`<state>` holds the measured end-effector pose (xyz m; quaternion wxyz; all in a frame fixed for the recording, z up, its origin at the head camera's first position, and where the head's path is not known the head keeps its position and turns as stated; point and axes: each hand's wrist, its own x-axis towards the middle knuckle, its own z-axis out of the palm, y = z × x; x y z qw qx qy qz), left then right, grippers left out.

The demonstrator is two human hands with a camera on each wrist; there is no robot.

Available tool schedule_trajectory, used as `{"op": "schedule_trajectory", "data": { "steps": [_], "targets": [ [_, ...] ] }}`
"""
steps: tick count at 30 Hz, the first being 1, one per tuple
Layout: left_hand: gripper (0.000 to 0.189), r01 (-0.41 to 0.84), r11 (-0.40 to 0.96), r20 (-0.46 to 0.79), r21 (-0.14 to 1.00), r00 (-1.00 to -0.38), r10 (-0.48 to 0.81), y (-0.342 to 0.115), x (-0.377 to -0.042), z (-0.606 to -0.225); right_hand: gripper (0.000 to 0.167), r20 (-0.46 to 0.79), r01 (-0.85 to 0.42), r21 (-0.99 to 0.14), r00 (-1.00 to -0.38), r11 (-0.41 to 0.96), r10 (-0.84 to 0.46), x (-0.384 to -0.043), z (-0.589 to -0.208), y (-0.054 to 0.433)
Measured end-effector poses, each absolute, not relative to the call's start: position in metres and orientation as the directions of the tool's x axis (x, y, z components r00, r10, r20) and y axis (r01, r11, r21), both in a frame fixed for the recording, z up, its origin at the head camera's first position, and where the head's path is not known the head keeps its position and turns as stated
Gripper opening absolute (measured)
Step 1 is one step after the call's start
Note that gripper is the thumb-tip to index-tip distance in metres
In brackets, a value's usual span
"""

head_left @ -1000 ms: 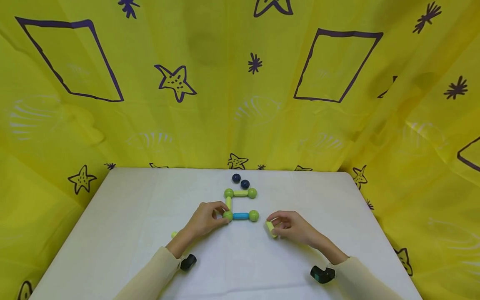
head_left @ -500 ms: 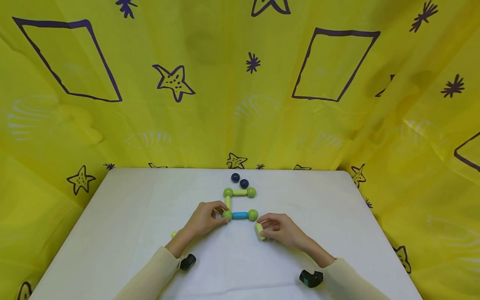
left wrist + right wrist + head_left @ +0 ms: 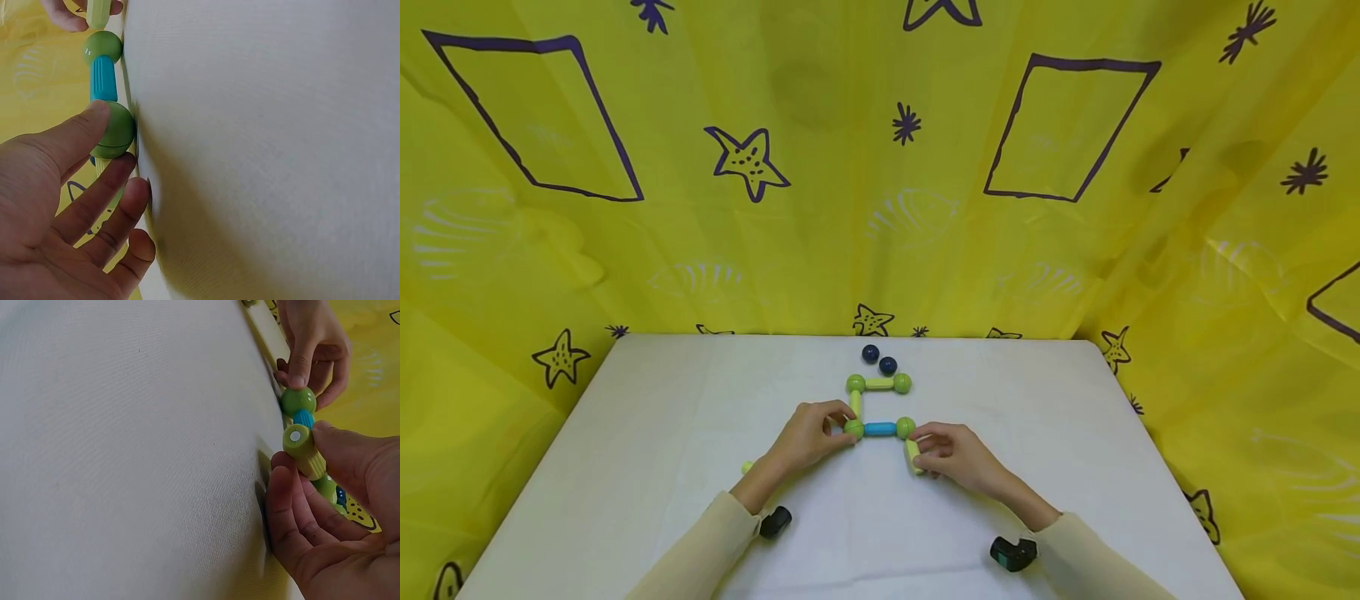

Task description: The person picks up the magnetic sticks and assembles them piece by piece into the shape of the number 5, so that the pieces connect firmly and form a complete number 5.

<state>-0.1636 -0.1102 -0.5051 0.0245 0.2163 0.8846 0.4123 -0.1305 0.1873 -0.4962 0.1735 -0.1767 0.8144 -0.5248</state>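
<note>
A green ball (image 3: 853,429) is pinched in the grip of the left hand (image 3: 808,437), between thumb and fingers. A yellow-green rod (image 3: 913,457) is pinched in the grip of the right hand (image 3: 958,458), at about six o'clock from a second green ball (image 3: 906,427); whether rod and ball are touching cannot be told. The two balls are joined by a blue rod (image 3: 880,429), with the pinched ball at its nine o'clock and the second at its three. Towards twelve o'clock, the pinched ball is linked by a yellow-green bar (image 3: 856,404) to a third green ball (image 3: 856,383), which is linked towards three o'clock by another bar (image 3: 880,384) to a fourth green ball (image 3: 902,383). A dark blue ball (image 3: 870,354) is seen at the third ball's one o'clock, on the table (image 3: 647,417).
</note>
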Motion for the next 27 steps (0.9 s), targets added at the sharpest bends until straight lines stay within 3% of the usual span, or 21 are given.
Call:
{"op": "schedule_trajectory", "data": {
  "steps": [27],
  "targets": [
    [0.021,0.360,0.570,0.131,0.739,-0.906,0.402,-0.1104,-0.1639,-0.5053,0.032,-0.086,-0.096,-0.917,-0.901,0.388,-0.425,-0.1305,-0.4996,0.1780]
  ]
}}
